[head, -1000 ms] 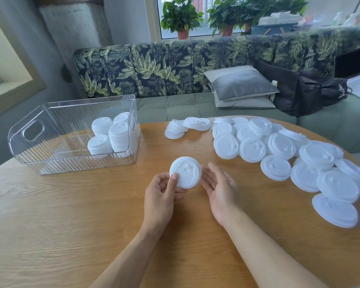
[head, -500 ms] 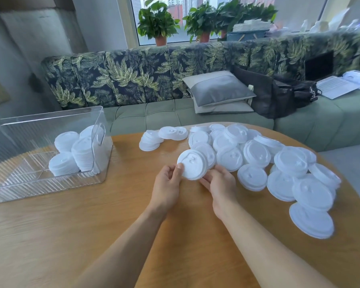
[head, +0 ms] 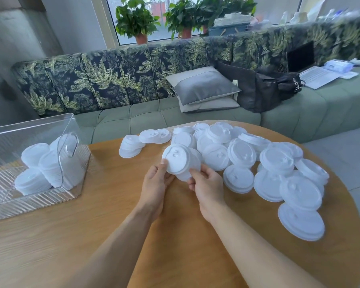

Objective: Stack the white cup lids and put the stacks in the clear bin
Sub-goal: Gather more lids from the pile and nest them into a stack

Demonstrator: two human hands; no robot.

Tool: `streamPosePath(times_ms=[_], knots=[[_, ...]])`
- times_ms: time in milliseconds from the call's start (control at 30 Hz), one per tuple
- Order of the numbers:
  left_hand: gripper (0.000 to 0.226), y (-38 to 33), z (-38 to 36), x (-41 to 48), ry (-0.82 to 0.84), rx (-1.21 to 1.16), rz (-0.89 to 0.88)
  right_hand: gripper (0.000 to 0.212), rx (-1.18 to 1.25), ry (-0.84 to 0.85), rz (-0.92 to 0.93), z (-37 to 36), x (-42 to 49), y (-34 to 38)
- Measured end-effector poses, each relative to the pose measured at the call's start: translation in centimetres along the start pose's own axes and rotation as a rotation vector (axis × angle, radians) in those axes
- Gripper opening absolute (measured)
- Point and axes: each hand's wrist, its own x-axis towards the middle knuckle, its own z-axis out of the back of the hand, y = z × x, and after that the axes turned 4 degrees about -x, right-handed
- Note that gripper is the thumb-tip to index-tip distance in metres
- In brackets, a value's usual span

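The table (head: 71, 235) lies bare in front of the clear bin (head: 8, 204) and along its near edge. On the right, loose lids (head: 276, 161) cover the wood out to the rim, with a small heap (head: 130, 148) at the far side. In the bin, stacks (head: 48, 169) crowd the right end; the floor left of them is bare.
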Motion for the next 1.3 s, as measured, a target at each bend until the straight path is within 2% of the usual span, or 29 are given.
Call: streamPosePath(times_ms=[100, 300, 500, 533, 633, 700, 1033, 1167, 1300], knots=[[0.034, -0.5, 1.7, -1.4, -0.045, -0.072, 0.018, 0.014, 0.05, 0.08, -0.001, 0.3, -0.8, 0.1], [0.034, -1.7, 7.1, -5.7, -0.081, -0.164, 0.013, 0.036, 0.121, 0.158, -0.033, 0.4, -2.6, 0.1], [0.047, -0.6, 9.3, -8.9, -0.049, -0.013, -0.061, 0.059, 0.124, 0.26, -0.097, -1.0, -4.6, -0.6], [0.047, -0.4, 9.2, -9.1, -0.046, 0.003, -0.075, 0.056, 0.143, 0.283, -0.103, -1.1, -4.9, -0.7], [0.047, -0.2, 8.6, -9.4, -0.055, 0.036, -0.126, 0.027, 0.195, 0.36, -0.172, -1.6, -5.7, -1.1], [0.045, -0.1, 8.4, -9.5, -0.069, 0.056, -0.148, 0.02, 0.212, 0.389, -0.203, -2.0, -6.2, -1.4], [0.032, 0.3, 7.8, -9.9, -0.196, 0.129, -0.256, 0.033, 0.261, 0.451, -0.227, -2.4, -7.0, -1.6], [0.028, 0.8, 7.3, -10.1, -0.309, 0.268, -0.335, 0.024, 0.379, 0.469, -0.316, -2.2, -7.0, -2.0], [0.019, 0.9, 7.1, -10.2, -0.334, 0.32, -0.362, 0.029, 0.456, 0.511, -0.364, -2.5, -7.6, -2.1]])
